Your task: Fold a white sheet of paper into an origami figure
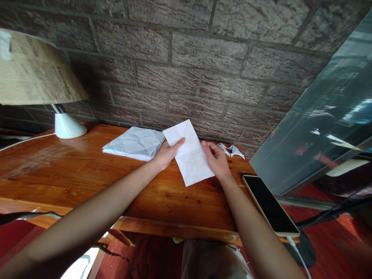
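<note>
A folded sheet of white paper (190,159) is held up at a tilt above the wooden table, between my two hands. My left hand (168,153) grips its left edge, thumb on the front face and the other fingers hidden behind. At the right edge, my right hand (215,157) pinches the sheet between thumb and curled fingers. Creases run across the paper's face. Just left of my left hand lies a stack of creased white paper (135,142). Behind my right hand sits a small folded paper shape (232,150).
A lamp with a newsprint shade (37,71) and white base (68,126) stands at the table's left. A phone (270,203) with a charging cable (299,254) lies on the right edge. A brick wall (186,85) rises directly behind the table (72,174); a translucent panel (316,104) stands right.
</note>
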`<state>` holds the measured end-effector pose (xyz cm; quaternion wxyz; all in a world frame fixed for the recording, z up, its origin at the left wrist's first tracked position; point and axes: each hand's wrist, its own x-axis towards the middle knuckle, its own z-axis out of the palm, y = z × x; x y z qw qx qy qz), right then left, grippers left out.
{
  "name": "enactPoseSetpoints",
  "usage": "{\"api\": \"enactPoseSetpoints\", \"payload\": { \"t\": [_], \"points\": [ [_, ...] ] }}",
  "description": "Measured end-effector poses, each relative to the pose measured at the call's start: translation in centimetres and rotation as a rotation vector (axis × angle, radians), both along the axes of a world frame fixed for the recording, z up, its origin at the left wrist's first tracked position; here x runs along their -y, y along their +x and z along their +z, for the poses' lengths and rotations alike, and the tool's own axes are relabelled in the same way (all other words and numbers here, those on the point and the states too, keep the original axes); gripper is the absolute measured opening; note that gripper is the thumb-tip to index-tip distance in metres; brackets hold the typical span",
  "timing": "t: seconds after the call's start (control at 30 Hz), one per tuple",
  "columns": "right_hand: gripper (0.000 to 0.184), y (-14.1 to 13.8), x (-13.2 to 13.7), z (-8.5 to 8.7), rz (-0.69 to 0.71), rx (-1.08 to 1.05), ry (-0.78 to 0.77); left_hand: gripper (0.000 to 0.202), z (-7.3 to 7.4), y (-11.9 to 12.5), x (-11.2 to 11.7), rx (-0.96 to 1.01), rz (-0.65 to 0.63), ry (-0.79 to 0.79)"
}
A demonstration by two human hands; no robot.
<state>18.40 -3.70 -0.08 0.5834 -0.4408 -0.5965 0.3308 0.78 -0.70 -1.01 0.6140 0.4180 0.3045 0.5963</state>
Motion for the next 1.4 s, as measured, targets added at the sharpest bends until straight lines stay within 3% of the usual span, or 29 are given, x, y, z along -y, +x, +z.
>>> {"api": "enactPoseSetpoints", "payload": {
  "t": [0.13,0.33,0.57,0.7,0.87,1.0,1.07,1.2,1.4],
  "points": [
    [0.036,-0.1,0.0,0.1,-0.017,-0.006,0.066,0.057,0.1,0.0,-0.1,-0.002,0.038,-0.02],
    [0.034,0.2,-0.3,-0.6,0.018,0.066,0.0,0.058,0.1,0.1,0.0,-0.013,0.02,-0.007],
    [0.034,0.4,-0.4,-0.5,0.005,0.051,0.036,0.059,0.0,0.1,-0.1,-0.043,0.036,0.005],
    [0.03,0.5,-0.4,-0.6,0.032,0.066,-0.019,0.058,0.0,0.1,0.0,-0.034,-0.003,0.001],
    [0.036,0.9,-0.8,-0.9,0.041,0.117,0.041,0.054,-0.2,0.1,0.0,-0.027,0.002,0.006],
    [0.027,1.2,-1.2,-1.3,0.029,0.206,0.042,0.046,-0.2,-0.1,0.0,-0.046,-0.003,-0.046],
    [0.02,1.4,-1.4,-1.5,0.055,0.172,0.02,0.044,-0.1,-0.2,0.1,-0.073,-0.031,-0.059],
    [0.026,1.6,-1.7,-1.6,0.124,0.126,0.017,0.046,0.2,-0.2,0.4,-0.108,-0.07,-0.071],
    [0.032,2.8,-1.4,-1.1,0.036,0.386,0.127,0.059,1.4,-1.6,-0.1,-0.19,-0.096,0.001]
  ]
}}
